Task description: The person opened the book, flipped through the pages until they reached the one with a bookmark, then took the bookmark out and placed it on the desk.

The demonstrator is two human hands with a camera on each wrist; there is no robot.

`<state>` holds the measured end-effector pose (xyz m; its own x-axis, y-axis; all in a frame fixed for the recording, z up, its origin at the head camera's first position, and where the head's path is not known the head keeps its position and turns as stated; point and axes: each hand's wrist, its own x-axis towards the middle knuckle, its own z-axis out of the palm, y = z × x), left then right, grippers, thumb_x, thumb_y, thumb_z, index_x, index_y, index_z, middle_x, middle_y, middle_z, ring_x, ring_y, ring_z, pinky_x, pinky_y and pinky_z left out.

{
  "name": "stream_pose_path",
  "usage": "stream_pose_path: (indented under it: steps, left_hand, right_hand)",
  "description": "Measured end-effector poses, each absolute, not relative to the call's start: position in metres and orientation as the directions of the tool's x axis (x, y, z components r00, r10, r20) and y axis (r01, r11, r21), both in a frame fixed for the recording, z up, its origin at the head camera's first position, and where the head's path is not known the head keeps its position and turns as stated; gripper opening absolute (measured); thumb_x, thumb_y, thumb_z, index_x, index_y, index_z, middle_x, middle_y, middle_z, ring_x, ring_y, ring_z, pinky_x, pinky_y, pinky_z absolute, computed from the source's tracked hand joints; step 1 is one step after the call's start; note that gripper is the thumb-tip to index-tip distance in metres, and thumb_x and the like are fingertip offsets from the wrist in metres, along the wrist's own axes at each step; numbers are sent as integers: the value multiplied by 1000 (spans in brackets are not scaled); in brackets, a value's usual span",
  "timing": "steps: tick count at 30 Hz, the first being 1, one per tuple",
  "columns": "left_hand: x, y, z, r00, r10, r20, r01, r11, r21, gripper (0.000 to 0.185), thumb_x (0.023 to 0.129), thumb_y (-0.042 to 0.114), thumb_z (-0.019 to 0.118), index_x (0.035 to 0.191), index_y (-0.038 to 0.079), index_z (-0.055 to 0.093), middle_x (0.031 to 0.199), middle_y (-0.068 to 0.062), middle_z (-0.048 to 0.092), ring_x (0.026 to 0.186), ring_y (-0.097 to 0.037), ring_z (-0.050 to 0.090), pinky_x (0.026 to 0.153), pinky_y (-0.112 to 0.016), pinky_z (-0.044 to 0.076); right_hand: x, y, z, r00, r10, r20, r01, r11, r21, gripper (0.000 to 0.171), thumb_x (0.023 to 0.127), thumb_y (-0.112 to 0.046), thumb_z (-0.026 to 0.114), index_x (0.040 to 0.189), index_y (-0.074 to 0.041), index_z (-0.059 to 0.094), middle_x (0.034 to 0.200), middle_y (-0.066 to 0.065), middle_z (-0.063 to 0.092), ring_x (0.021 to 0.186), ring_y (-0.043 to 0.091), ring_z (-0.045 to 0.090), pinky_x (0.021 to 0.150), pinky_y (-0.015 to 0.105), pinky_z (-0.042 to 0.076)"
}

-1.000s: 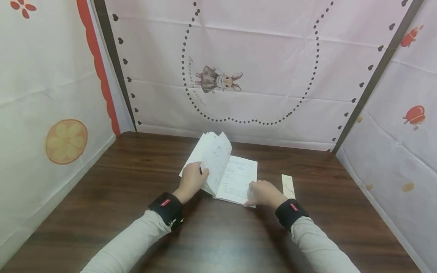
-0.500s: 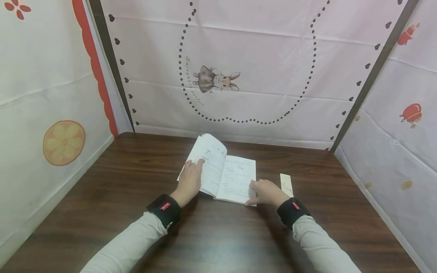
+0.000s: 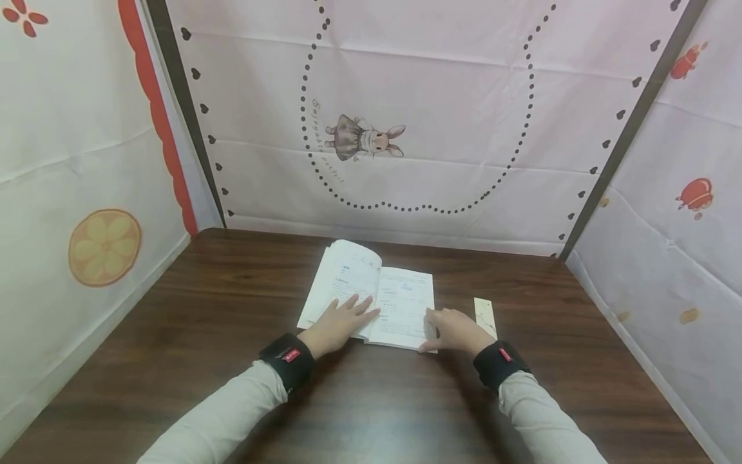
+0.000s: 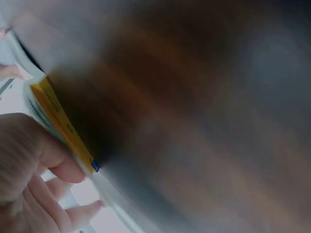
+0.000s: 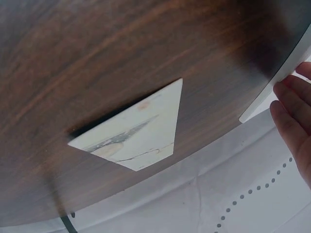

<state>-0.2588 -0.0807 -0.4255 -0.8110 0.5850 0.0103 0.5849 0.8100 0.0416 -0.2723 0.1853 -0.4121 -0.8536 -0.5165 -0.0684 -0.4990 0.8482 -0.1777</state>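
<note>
An open book (image 3: 404, 299) lies on the brown table, its left pages bulging up a little and its right pages lying flat. My left hand (image 3: 339, 325) rests on the lower left page with fingers spread toward the middle fold. In the left wrist view, the book's yellow spine (image 4: 63, 121) shows beside the thumb. At the right edge of the book, my right hand (image 3: 456, 330) touches the page, the thumb near the lower corner and apart from the fingers. In the right wrist view its fingers (image 5: 291, 97) lie fairly straight over the edge.
A pale bookmark-like card (image 3: 484, 314) with a branch pattern lies right of the book, partly hidden behind the right wrist. The dark wood table (image 3: 232, 283) is bounded by printed cloth walls (image 3: 452, 148) at the back and both sides.
My left hand has let go of the raised left pages, which have come down, and moved to lie spread on them. The right hand has stayed at the book's right edge.
</note>
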Motion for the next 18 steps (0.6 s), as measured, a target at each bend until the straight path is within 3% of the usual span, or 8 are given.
stream_pose_path:
  steps: [4, 7, 10, 12, 15, 18]
  left_hand:
    - [-258, -79, -425, -849, 525, -63, 511, 845, 161, 66, 88, -2, 55, 147, 20, 34, 155, -4, 28, 141, -33, 29, 108, -58, 30]
    - [-259, -81, -424, -865, 498, -63, 470, 848, 244, 62, 89, -2, 53, 145, 19, 37, 154, -4, 31, 140, -33, 31, 109, -53, 31]
    - [-262, -82, -423, -883, 466, -57, 432, 854, 292, 56, 92, 1, 50, 144, 17, 39, 152, -3, 34, 139, -32, 33, 111, -48, 30]
    - [-264, -82, -421, -886, 460, -62, 423, 856, 295, 53, 93, 4, 49, 144, 14, 39, 151, -4, 35, 139, -31, 33, 112, -46, 29]
    - [-267, -77, -419, -879, 468, -93, 426, 857, 292, 48, 97, 11, 46, 144, 11, 39, 151, -6, 35, 139, -33, 33, 112, -46, 29]
    - [-269, -71, -416, -863, 490, -122, 446, 853, 271, 45, 99, 17, 43, 143, 8, 40, 151, -9, 35, 138, -36, 34, 111, -48, 30]
  right_hand:
    - [-273, 187, -412, -864, -492, -102, -471, 864, -179, 71, 67, -49, 79, 119, -4, 62, 98, 8, 69, 72, 14, 53, 68, 30, 46]
    - [-273, 185, -408, -860, -496, -124, -470, 862, -190, 70, 69, -47, 79, 123, -6, 61, 113, 12, 68, 81, 18, 58, 75, 33, 49]
    - [-275, 184, -404, -842, -519, -148, -485, 848, -213, 68, 73, -45, 77, 125, -5, 60, 128, 13, 60, 104, 27, 62, 91, 41, 49]
    - [-276, 186, -403, -838, -517, -173, -473, 848, -240, 69, 76, -45, 74, 130, -5, 56, 137, 13, 54, 122, 34, 53, 101, 47, 43]
    - [-277, 191, -403, -838, -511, -195, -454, 849, -271, 70, 81, -42, 70, 136, -3, 49, 141, 14, 48, 133, 38, 41, 107, 51, 35]
    - [-275, 195, -404, -818, -552, -164, -508, 825, -247, 60, 86, -34, 67, 133, -1, 51, 136, 16, 53, 128, 37, 47, 105, 49, 38]
